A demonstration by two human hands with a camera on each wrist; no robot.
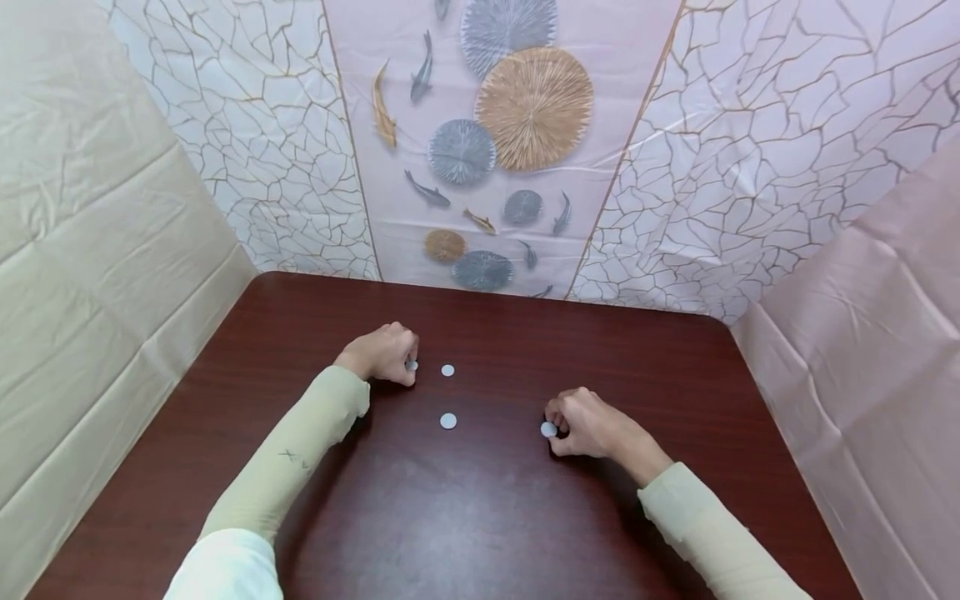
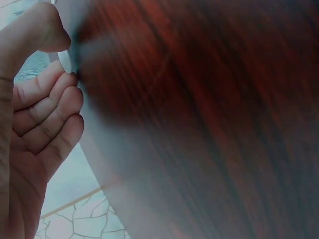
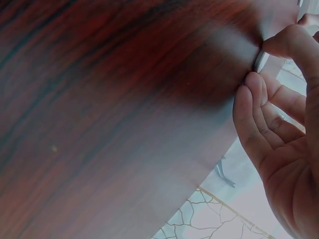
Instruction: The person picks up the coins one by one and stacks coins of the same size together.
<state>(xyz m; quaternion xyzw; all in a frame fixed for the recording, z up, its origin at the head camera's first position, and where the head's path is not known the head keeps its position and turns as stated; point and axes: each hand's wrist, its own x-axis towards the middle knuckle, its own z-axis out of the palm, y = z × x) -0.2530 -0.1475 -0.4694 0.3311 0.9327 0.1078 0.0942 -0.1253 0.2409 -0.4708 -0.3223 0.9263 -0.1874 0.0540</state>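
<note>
Between thumb and fingers, my left hand (image 1: 384,353) pinches a small white disc (image 1: 412,366) at the tabletop, left of centre. My right hand (image 1: 592,423) pinches another white disc (image 1: 549,429) to the right. Two more flat white discs lie on the wood between the hands: a far disc (image 1: 447,370) just right of the left hand, and a nearer disc (image 1: 448,421) below it. In the left wrist view the held disc (image 2: 65,61) shows edge-on between thumb and fingertips. The right wrist view shows its disc (image 3: 259,60) in the same way, partly hidden by the fingers.
The dark reddish-brown table (image 1: 450,533) has rounded far corners. Behind it hangs a patterned cloth (image 1: 465,217) with fish and round leaf shapes. Plain fabric walls, the left cloth (image 1: 97,275) and the right cloth (image 1: 862,367), border both sides.
</note>
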